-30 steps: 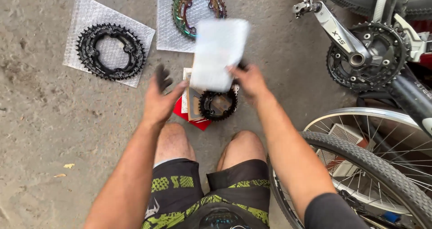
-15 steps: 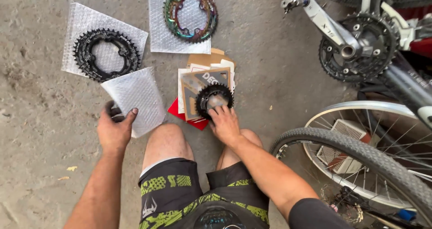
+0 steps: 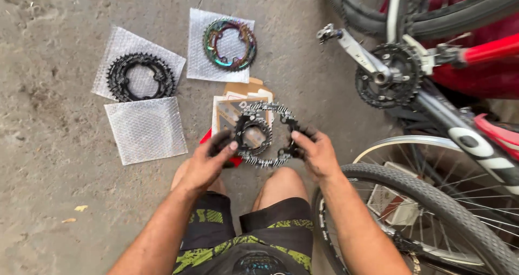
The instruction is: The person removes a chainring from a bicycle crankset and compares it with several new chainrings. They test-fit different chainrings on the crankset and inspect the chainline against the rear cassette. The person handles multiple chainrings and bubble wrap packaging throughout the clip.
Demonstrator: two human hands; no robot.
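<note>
The left hand (image 3: 208, 158) and right hand (image 3: 316, 151) grip opposite edges of a black-and-silver chainring (image 3: 265, 135), lifted above its opened cardboard packaging (image 3: 230, 104) — likely for inspection; two other chainrings rest on bubble wrap sheets (image 3: 146, 130) on the concrete floor (image 3: 48, 145), beside a bicycle crankset (image 3: 386, 80)
</note>
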